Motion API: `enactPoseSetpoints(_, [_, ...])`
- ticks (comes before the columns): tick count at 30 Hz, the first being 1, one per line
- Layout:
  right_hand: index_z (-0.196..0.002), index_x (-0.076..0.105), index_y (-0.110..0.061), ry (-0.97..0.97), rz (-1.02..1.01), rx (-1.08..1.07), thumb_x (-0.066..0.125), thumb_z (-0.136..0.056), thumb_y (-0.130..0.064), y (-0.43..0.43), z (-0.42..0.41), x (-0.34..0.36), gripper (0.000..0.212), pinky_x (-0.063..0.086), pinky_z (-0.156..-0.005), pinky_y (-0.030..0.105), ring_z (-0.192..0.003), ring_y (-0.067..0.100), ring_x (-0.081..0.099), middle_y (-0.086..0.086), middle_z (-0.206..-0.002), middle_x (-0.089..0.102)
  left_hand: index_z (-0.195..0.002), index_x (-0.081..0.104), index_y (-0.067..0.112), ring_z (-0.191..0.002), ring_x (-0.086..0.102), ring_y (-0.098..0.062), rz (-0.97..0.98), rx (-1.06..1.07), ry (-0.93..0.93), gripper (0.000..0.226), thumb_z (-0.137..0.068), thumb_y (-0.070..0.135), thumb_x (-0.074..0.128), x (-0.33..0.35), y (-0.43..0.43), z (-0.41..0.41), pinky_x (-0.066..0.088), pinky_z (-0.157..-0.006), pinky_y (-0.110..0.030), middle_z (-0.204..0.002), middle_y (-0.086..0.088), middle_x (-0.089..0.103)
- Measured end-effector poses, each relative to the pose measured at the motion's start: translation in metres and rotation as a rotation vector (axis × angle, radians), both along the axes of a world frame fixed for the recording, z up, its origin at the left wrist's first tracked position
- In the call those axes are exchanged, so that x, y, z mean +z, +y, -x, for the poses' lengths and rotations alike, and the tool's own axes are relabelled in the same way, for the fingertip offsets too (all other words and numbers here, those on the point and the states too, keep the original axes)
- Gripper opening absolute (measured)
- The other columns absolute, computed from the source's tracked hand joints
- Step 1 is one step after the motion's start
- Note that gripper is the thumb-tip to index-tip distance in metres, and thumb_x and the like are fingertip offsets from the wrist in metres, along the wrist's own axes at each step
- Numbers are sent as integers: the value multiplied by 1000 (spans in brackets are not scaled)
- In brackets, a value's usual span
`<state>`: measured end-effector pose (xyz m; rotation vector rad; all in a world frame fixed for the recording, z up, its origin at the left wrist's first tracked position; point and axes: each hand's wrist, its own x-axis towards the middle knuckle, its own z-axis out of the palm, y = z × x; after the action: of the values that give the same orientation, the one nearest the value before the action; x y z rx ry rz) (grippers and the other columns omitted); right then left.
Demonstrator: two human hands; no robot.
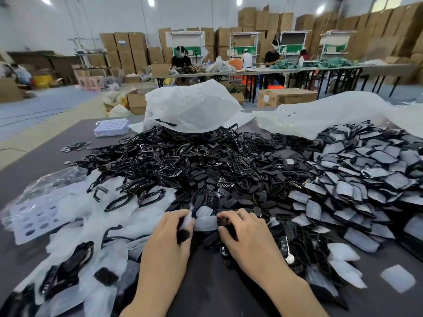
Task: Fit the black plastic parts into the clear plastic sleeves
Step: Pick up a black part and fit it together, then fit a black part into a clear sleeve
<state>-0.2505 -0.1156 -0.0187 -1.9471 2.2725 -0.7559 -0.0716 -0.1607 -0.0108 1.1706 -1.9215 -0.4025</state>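
- The left hand [170, 227] had its fingers curled, pinching the nine o'clock end of a clear plastic sleeve [206, 223].
- The right hand [245, 232] had its fingers curled round a black plastic part [226, 226] at the sleeve's three o'clock end.
- The sleeve stretched between both hands, over the near edge of the heap.
- At twelve o'clock from the hands sprawled the heap of loose black parts [206, 161], on the dark table [206, 291].
- At two o'clock lay a pile of sleeved parts [366, 179].
- At nine o'clock lay the spare sleeves [96, 216].
- Beyond the heap, at twelve o'clock, sat white plastic bags [192, 106].
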Motion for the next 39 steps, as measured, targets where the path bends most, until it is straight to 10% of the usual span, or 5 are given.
enactPoseSetpoints(4, [-128, 50, -43, 29, 9, 29, 35, -105, -49, 4, -5, 3, 28, 31, -96, 26, -109, 7, 52, -19, -111, 55, -87, 50, 30, -70, 58, -6, -70, 94, 250, 14, -96, 39, 55, 5, 0, 2, 41, -61, -17, -70, 12, 62])
enactPoseSetpoints(15, [-130, 62, -29, -412, 268, 83, 50, -103, -23, -58, -26, 53, 30, 51, -91, 35, -95, 9, 55, -12, -107, 56, -86, 65, 10, -58, 65, -10, -219, 84, 702, 22, -100, 24, 56, 19, -11, -4, 51, -58, -17, -82, 13, 63])
enactPoseSetpoints(23, [-149, 46, -22, 115, -103, 110, 45, -106, -41, -168, -51, 75, 47, 40, -106, 48, -133, 32, 44, 11, -147, 45, -98, 67, 34, -58, 59, -15, -339, -31, 856, 8, -100, 35, 59, 18, -15, -13, 53, -54, -23, -71, -1, 68])
enactPoseSetpoints(29, [-139, 50, -14, 16, -160, 25, 51, -103, -44, -182, -50, 61, 47, 39, -105, 50, -130, 36, 45, 13, -141, 49, -98, 64, 30, -72, 70, -14, -326, -68, 821, 11, -102, 32, 53, 18, -14, -8, 55, -62, -23, -80, -2, 75])
enactPoseSetpoints(39, [-74, 61, -15, -599, 119, -16, 58, -98, -40, -82, -21, 62, 35, 43, -57, 22, -55, 7, 51, -6, -66, 62, -106, 72, 47, -76, 62, -8, -366, -175, 681, 31, -104, 25, 49, 20, -7, -11, 52, -75, -26, -79, 8, 66])
